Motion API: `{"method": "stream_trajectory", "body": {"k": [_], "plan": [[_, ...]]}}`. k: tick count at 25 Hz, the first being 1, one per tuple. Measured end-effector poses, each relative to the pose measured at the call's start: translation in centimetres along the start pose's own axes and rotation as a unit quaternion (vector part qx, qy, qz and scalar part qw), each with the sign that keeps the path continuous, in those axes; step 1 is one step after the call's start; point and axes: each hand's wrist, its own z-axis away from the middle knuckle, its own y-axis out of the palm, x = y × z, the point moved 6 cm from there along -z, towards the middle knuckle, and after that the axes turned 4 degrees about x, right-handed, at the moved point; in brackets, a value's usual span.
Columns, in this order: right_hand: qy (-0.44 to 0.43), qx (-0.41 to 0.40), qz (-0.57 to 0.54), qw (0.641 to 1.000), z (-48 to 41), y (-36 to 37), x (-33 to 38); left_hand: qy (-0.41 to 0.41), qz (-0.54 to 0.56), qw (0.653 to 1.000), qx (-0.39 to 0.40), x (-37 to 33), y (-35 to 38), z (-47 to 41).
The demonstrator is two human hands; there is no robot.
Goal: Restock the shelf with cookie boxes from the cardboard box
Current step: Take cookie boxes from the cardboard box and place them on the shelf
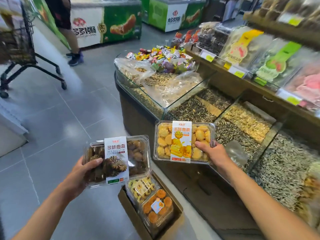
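My left hand (81,172) grips a clear box of brown cookies (135,153) by its left edge, held above the floor. My right hand (212,153) holds a clear box of yellow cookies (164,141) by its lower right corner, in front of the glass bins. Below them on the floor stands the cardboard box (128,210), open, with two more clear cookie boxes (155,205) inside. The wooden shelf (256,85) with bagged goods runs along the right.
Glass bins of seeds and nuts (242,122) fill the counter on the right, with a candy bin (161,56) further back. A shopping cart (19,49) and a person's legs (72,42) stand at the back left by green freezers (119,23). Grey floor tiles lie to the left.
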Motion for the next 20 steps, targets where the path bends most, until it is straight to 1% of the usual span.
{"method": "stream_trajectory", "body": {"k": [2,5,7,10,15,18,20], "plan": [[-0.005,-0.031,-0.008,0.999,2.1,-2.9,0.7,0.002,-0.011,1.000,0.028,-0.9,2.9,-0.3],[-0.011,-0.106,-0.015,0.994,6.6,-9.9,0.7,0.005,-0.035,0.996,0.076,-1.8,8.9,-1.3],[-0.024,-0.158,-0.023,0.987,10.4,-15.0,0.3,-0.007,-0.030,0.993,0.113,-1.8,13.4,-1.7],[-0.033,-0.217,-0.023,0.975,16.2,-21.8,-0.9,-0.007,-0.040,0.988,0.149,-1.3,20.2,-1.6],[-0.039,-0.299,-0.051,0.952,27.7,-34.2,-4.8,0.001,-0.051,0.975,0.218,1.1,34.4,1.9],[-0.044,-0.335,-0.082,0.937,34.8,-40.1,-7.2,0.005,-0.052,0.960,0.274,3.0,42.3,4.7],[-0.052,-0.358,-0.102,0.927,40.0,-44.0,-9.0,-0.005,-0.077,0.948,0.309,5.0,47.7,6.9]]}}
